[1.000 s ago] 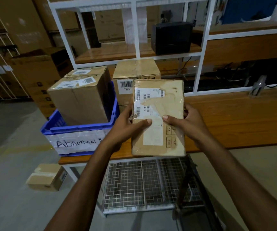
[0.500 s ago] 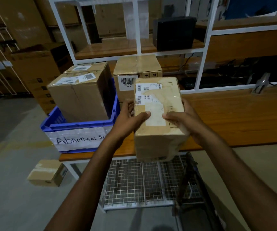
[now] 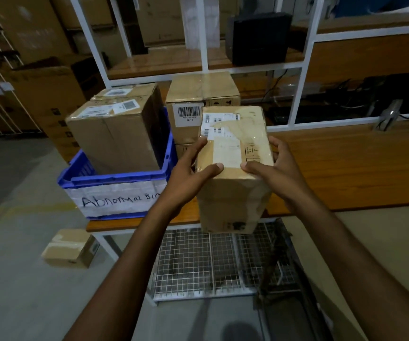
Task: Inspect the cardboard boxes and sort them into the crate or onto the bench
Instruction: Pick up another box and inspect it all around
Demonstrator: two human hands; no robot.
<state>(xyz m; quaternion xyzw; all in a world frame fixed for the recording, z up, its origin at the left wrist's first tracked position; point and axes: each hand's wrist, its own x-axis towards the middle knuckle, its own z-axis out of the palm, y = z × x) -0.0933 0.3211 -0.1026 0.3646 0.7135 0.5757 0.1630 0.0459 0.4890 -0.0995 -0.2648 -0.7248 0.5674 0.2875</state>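
Here the held cardboard box (image 3: 234,168) sits at the centre of the frame, over the near edge of the wooden bench (image 3: 346,163). Both hands hold it: the left hand (image 3: 188,173) grips its left side with the thumb laid across the top face, and the right hand (image 3: 277,173) grips the right side likewise. Most fingers are hidden behind the box, and the print on its white labels is too small to read. Its long axis runs away from the camera, labelled face up, the near end face turned toward the viewer. The brown board looks wrinkled under glossy tape. At centre left a blue plastic crate (image 3: 115,183) holds two taped boxes (image 3: 115,139); the left forearm hides the end of its handwritten paper tag, "Abnormal Bin". A barcoded box (image 3: 198,94) stands behind. A small box (image 3: 70,249) lies on the floor at lower left, and a wire mesh shelf (image 3: 198,262) shows beneath the bench
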